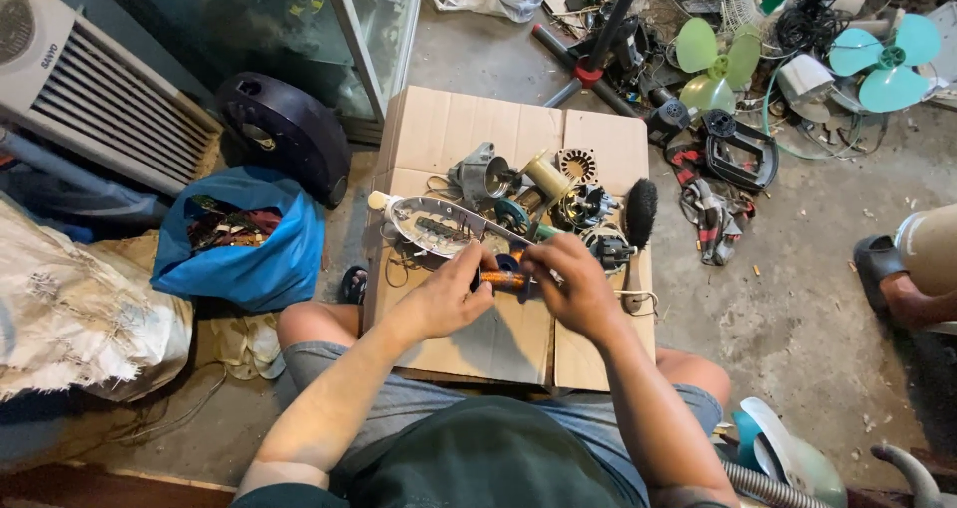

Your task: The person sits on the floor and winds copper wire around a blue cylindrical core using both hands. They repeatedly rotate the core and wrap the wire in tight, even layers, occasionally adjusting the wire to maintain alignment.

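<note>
Seated on the floor, knees apart, bent over a flattened cardboard sheet. Left hand curled closed around one end of a small copper coil, thumb on top. Right hand closed on the other end, fingers bent over it; exact fingertip grip hidden by the knuckles. Coil held between both hands just above the cardboard's middle, orange winding showing in the gap, a bit of blue plastic just behind it.

Spread on the cardboard beyond the hands: a pale oval panel with wires trailing from it, a grey motor housing, a yellowish spool, a stator ring, another wound motor, and a black brush lying upright along the right edge.

Left of the cardboard, a blue bag gaping open with scrap inside, and a dark round fan base behind it. White slatted cooler at far left, a pale sack below it. Upper right on the concrete: green fan blades, teal fan blades, tangled cables and a black frame. Another person's foot in a sandal at the right edge.
</note>
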